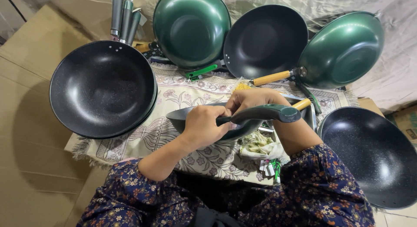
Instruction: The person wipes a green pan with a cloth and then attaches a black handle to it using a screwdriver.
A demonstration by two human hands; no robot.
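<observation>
1. Nearest: left hand (202, 125) wrapped tight around the base of a dark green handle (263, 112), fingers curled shut on it where it joins a dark pan (191, 116) held tilted above the patterned cloth (173, 92).
2. Just beyond that grip: right hand (252, 99) pressed over the same joint, fingers bent down and closed on the handle root or the pan rim; exact contact hidden behind the left hand.
3. Below and to the right of the grip: a crumpled rag (256, 144) and a few small loose pieces, too small to tell apart.
4. Right of the grip, well apart: a black speckled wok (373, 155) lying open side up.
5. Left of the grip: a stack of black woks (102, 88) with grey handles pointing away.
6. Farthest beyond the grip: two green woks (191, 27) (343, 49) and a black one (265, 38) leaning against the draped sheet, one with a wooden handle (271, 78).
7. Risk, as a judgement: pan held in the air by the joint alone, so a twisting slip likely to drop it onto the cloth or knock the near wok; leaning woks prone to slide if bumped.
</observation>
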